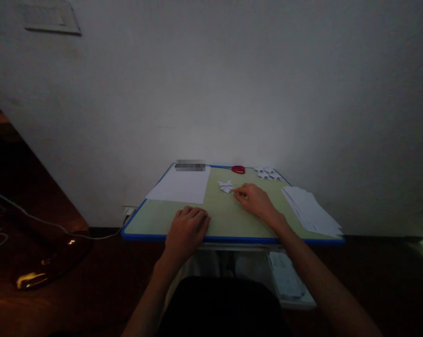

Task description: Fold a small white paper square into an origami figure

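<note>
My left hand (187,229) lies palm down on the green tabletop (225,217) near its front edge, fingers curled and holding nothing that I can see. My right hand (255,200) reaches forward over the middle of the table. Its fingertips are pinched on the edge of a small folded white paper figure (226,186). A blank white sheet (181,186) lies flat just beyond my left hand.
Red-handled scissors (238,169) lie at the table's back edge. Several small folded paper figures (268,174) sit at the back right. A stack of white sheets (310,211) overhangs the right side. A white wall stands behind. A cable (39,217) crosses the dark floor on the left.
</note>
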A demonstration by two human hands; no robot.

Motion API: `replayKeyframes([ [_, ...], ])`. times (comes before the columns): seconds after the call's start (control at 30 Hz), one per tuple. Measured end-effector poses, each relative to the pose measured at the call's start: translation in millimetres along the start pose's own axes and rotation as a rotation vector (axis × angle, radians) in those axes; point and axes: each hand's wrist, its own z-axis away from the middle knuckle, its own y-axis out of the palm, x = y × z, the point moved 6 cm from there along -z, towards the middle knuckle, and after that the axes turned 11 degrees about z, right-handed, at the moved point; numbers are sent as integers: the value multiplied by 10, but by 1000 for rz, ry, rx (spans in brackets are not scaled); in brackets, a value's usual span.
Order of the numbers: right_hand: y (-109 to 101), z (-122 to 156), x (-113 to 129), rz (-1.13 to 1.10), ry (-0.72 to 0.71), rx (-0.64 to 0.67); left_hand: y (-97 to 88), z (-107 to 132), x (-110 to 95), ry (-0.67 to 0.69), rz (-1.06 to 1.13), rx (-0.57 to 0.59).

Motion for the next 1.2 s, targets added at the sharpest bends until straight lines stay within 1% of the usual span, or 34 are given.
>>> replayKeyframes([
  [0.07,80,-310,40,10,-64,19,-4,1,-5,-2,-1,1],
  [0.17,232,-645,35,14,-65,39,-15,-4,-13,-9,-4,5],
  [0.27,352,-763,14,15,-69,60,-23,-9,-19,-12,1,13],
  [0.37,363,-741,-7,6,-88,50,-28,-9,-20,-9,-6,8],
  [0.5,246,-631,-46,-25,-106,-1,-32,-4,-26,1,-7,-5],
  [0.6,137,-493,-86,-57,-114,-41,-29,0,-26,-1,0,-4],
  [0.73,19,-205,-133,-92,-117,-111,-19,2,-23,-6,-3,1],
  [0.8,-47,-26,-122,-109,-148,-196,-11,3,-19,-7,-5,7],
  [0.83,-61,62,-109,-90,-162,-217,-6,4,-16,-10,-7,11],
  [0.9,-54,224,-69,-41,-192,-216,3,6,-10,-15,-12,16],
  [1.0,-40,422,-20,12,-197,-218,9,11,-5,-13,-20,11],
  [1.1,-49,554,-10,81,-132,-233,15,13,-7,-8,-27,10],
  [1.2,-63,625,-12,101,-67,-232,14,8,-10,-5,-28,4],
])
